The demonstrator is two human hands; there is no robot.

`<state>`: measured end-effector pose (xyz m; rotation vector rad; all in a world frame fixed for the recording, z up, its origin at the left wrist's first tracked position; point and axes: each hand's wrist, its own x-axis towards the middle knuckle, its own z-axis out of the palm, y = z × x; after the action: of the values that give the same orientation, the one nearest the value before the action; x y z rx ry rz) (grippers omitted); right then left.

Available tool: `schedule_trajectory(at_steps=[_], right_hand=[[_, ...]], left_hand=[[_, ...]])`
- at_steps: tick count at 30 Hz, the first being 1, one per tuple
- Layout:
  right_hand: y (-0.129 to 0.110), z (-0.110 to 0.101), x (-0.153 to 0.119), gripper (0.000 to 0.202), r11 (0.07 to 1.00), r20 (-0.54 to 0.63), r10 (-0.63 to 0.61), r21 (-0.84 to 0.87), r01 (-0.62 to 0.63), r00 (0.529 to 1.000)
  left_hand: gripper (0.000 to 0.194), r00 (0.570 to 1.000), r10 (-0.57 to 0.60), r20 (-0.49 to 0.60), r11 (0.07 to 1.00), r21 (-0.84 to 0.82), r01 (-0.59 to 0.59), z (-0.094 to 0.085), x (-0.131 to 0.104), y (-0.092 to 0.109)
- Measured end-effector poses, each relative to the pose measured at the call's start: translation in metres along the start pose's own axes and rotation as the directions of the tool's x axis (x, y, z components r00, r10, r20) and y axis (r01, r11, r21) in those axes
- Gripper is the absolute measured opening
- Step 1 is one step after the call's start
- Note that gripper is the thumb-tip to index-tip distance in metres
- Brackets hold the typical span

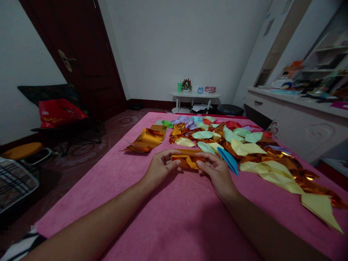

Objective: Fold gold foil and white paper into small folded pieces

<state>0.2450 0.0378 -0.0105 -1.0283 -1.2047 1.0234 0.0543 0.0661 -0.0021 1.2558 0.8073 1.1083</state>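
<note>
Between my two hands is a folded piece of gold foil paper, held just above the pink tablecloth. My left hand grips its left end, thumb in front and fingers behind. At the right end, my right hand pinches it the same way. A blue folded paper lies close beside my right hand. Beyond my left hand rests a stack of gold foil sheets, its edges curled. Many folded paper pieces, such as a pale yellow one and a light green one, cover the right side.
A white side table with small items stands by the far wall. On the right is a white cabinet with clutter on top. A folding chair bearing a red bag stands at left, near a yellow-topped stool.
</note>
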Motion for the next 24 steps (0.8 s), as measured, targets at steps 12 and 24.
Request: schedule_trajectory(at_steps=[12, 24], right_hand=[[-0.0015, 0.0011, -0.0001, 0.035, 0.996, 0.028, 0.029, 0.086, -0.031, 0.999], [-0.0042, 0.0022, 0.0003, 0.06, 0.996, -0.052, 0.029, 0.085, -0.024, 0.998]], left_hand=[[0.058, 1.0, 0.026, 0.017, 1.0, 0.005, -0.026, 0.0, -0.0017, 0.0037], [0.07, 0.997, 0.01, -0.081, 0.999, -0.035, -0.012, 0.0025, -0.0044, 0.0083]])
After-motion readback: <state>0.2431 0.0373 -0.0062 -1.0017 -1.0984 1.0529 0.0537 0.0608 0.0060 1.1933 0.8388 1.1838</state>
